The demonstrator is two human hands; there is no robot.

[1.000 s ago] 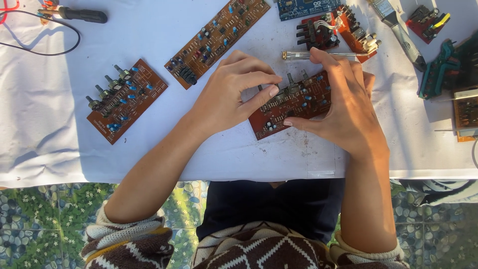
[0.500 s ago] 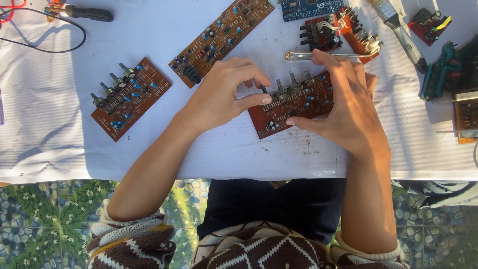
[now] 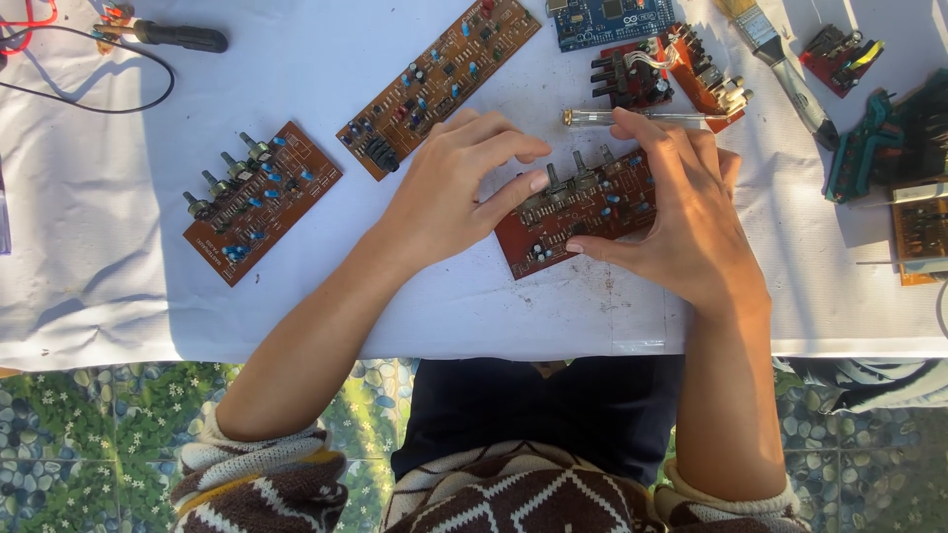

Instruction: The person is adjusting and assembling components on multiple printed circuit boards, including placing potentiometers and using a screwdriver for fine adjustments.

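Closest to the camera are two patterned sleeves, pushed up, and dark trousers over a pebble floor. The sleeves are cut off at the bottom edge.

Next comes the white table (image 3: 118, 296). On it lies a red board (image 3: 583, 212) with little knobs along its far edge. Both hands are on this board. The right hand (image 3: 691, 222) covers the board's right end, so that part is hidden. Its thumb touches the near edge and its fingers curl over the far edge, pinching the board between them. The left hand (image 3: 449, 192) rests just beside the board's left end. Its fingers are loosely bent, and one fingertip touches a knob on the far edge. What the other fingers hold, if anything, is too hard to see.

To the left, well apart, sits a brown board with knobs (image 3: 259, 202). Farther back lies a long brown board (image 3: 439, 74). Past the hands are a thin silver tool (image 3: 592, 116), a blue board (image 3: 612, 20) cut off at the top, and a brush (image 3: 780, 59). At the far left lies a black-handled tool (image 3: 178, 38).
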